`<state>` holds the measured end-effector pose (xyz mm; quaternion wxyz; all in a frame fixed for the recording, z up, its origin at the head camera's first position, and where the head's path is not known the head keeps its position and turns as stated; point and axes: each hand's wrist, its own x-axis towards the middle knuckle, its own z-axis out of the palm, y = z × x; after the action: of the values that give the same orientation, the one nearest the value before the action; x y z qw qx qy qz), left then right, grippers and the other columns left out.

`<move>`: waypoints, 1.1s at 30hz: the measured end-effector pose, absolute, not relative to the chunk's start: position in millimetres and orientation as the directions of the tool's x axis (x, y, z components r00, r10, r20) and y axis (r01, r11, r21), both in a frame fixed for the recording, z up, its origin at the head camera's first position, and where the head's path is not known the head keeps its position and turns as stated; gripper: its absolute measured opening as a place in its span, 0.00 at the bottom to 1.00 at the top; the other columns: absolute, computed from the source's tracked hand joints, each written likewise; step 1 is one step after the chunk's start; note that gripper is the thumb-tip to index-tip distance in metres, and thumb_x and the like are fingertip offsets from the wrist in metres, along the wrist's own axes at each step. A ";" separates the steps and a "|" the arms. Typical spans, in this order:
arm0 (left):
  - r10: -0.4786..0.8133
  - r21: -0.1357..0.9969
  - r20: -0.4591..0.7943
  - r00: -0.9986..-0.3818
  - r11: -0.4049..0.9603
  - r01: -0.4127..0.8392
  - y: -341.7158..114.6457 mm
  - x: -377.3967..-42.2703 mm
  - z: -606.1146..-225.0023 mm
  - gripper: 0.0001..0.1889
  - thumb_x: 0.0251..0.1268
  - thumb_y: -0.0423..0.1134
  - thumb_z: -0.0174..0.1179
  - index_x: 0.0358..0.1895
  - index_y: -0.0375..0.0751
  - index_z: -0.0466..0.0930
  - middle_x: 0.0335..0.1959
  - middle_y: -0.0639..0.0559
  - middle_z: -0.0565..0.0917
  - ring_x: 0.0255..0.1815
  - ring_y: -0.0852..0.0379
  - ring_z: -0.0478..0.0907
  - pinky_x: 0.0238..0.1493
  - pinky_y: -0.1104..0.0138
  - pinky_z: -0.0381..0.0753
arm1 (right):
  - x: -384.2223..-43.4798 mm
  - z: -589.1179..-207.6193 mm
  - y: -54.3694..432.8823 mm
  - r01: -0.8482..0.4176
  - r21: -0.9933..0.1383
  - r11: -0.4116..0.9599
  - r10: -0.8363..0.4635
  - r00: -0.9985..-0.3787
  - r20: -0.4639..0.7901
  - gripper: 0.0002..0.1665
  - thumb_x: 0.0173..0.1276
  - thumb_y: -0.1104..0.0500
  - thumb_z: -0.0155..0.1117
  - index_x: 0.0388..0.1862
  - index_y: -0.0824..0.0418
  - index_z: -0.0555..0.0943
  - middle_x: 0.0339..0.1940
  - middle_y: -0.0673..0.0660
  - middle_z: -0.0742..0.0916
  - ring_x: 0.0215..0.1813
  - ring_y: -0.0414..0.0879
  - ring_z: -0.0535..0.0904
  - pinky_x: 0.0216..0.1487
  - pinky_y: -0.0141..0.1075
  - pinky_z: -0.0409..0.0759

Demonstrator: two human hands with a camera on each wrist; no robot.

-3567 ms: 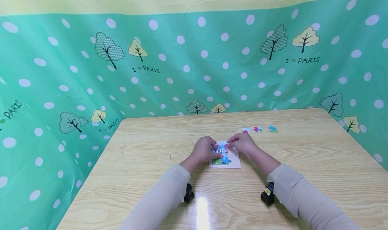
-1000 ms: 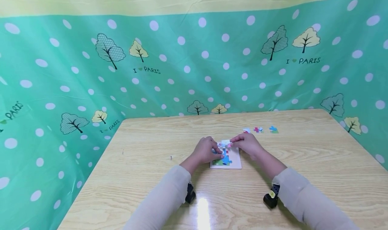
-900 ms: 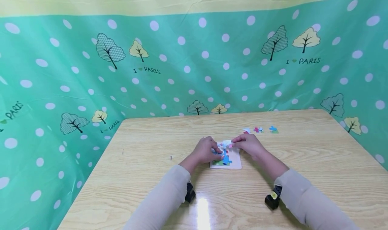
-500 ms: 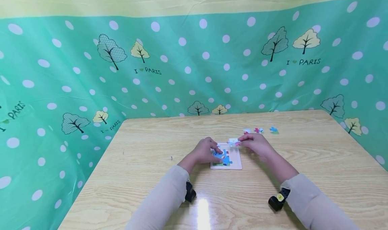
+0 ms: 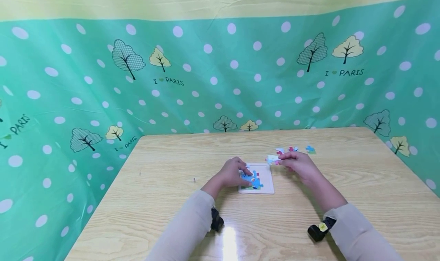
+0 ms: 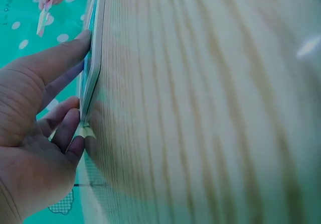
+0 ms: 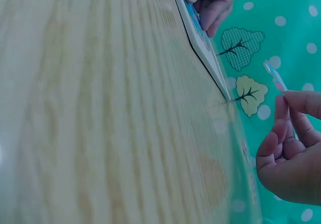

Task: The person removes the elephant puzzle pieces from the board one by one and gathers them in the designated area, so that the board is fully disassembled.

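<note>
**Within the right hand [image 5: 300, 165], a puzzle section [image 5: 273, 159]**

I had thumb and finger pinching its edge, beyond the tray [image 5: 267, 177]; the left hand's [image 5: 229, 173] unclenched fingers rested on joined pieces [image 5: 256, 183]. I judged it light, stiff, best held edgewise.

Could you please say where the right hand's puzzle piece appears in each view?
Head: puzzle piece right of centre, in the right hand.
Left wrist: puzzle piece near the top-left corner.
Right wrist: puzzle piece on the right, above middle.
Shared landmark: pale board by the left hand.
</note>
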<state>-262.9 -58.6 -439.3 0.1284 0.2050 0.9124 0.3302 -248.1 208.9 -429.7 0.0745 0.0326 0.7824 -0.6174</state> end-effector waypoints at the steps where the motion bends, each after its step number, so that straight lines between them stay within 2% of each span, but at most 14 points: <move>1: 0.457 0.658 -0.100 -0.884 0.697 0.286 -58.4 -262.7 -439.6 0.10 0.55 0.42 0.81 0.40 0.51 0.93 0.59 0.51 0.77 0.65 0.48 0.70 0.68 0.55 0.70 | -247.9 -430.5 210.1 0.142 -0.962 0.235 -0.040 -0.987 -0.155 0.14 0.73 0.63 0.68 0.53 0.70 0.82 0.44 0.50 0.84 0.43 0.46 0.78 0.43 0.36 0.79; 10: 0.471 0.656 -0.078 -0.878 0.688 0.311 -60.8 -262.2 -444.0 0.11 0.55 0.42 0.81 0.41 0.49 0.93 0.60 0.50 0.78 0.65 0.47 0.71 0.68 0.55 0.71 | -248.7 -437.1 223.2 0.130 -0.960 0.249 -0.008 -0.991 -0.136 0.15 0.72 0.64 0.68 0.53 0.72 0.82 0.42 0.51 0.84 0.41 0.43 0.78 0.40 0.33 0.80; 17: 0.486 0.667 -0.043 -0.873 0.665 0.337 -63.6 -263.2 -446.4 0.12 0.55 0.42 0.81 0.42 0.48 0.93 0.61 0.48 0.78 0.65 0.46 0.71 0.70 0.53 0.69 | -254.1 -440.2 237.2 0.165 -0.932 0.322 0.025 -0.986 -0.165 0.19 0.71 0.64 0.70 0.57 0.73 0.82 0.40 0.51 0.84 0.37 0.42 0.76 0.36 0.33 0.79; 28: 0.484 0.699 -0.030 -0.875 0.636 0.328 -64.9 -263.4 -446.9 0.12 0.54 0.41 0.81 0.42 0.46 0.93 0.62 0.47 0.77 0.66 0.45 0.70 0.72 0.51 0.66 | -265.6 -442.1 250.6 0.194 -0.916 0.352 0.014 -0.979 -0.202 0.18 0.72 0.65 0.69 0.56 0.74 0.82 0.32 0.53 0.88 0.32 0.42 0.79 0.30 0.31 0.79; 33: 0.484 0.721 -0.028 -0.874 0.616 0.318 -64.9 -264.4 -449.1 0.13 0.54 0.41 0.81 0.43 0.46 0.93 0.62 0.48 0.76 0.67 0.44 0.69 0.73 0.51 0.66 | -271.8 -443.4 251.6 0.179 -0.877 0.446 0.011 -0.981 -0.195 0.16 0.71 0.65 0.70 0.53 0.73 0.84 0.32 0.53 0.87 0.32 0.42 0.80 0.30 0.32 0.79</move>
<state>-264.4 -64.9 -449.1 0.1105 0.2249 0.8920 0.3762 -271.8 251.6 -443.4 0.0804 0.0559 0.8466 -0.5231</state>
